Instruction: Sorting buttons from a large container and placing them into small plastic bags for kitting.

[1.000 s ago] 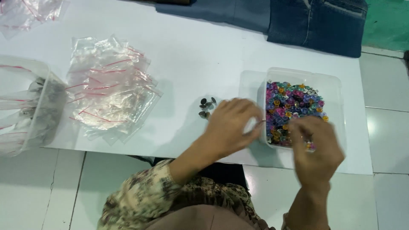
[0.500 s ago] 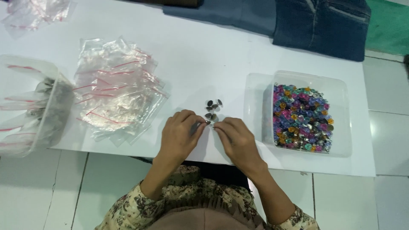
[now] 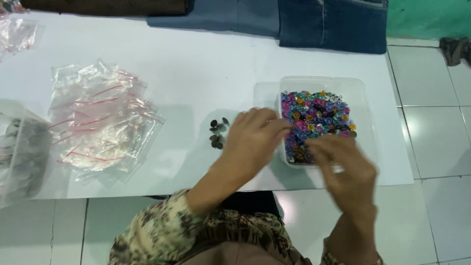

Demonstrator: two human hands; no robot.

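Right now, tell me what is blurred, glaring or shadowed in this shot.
Head view: the right hand is smeared by motion blur; the left hand is softer-edged but readable; the clear plastic tub of multicoloured beads and small dark metal buttons stay sharp; the white table is evenly lit with faint hand shadows.

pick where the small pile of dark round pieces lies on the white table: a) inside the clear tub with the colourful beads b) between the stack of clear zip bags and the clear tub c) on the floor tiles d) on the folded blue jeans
b: the dark round pieces lie bare on the white table, right of the clear zip bags and left of the clear tub, beside the left hand.
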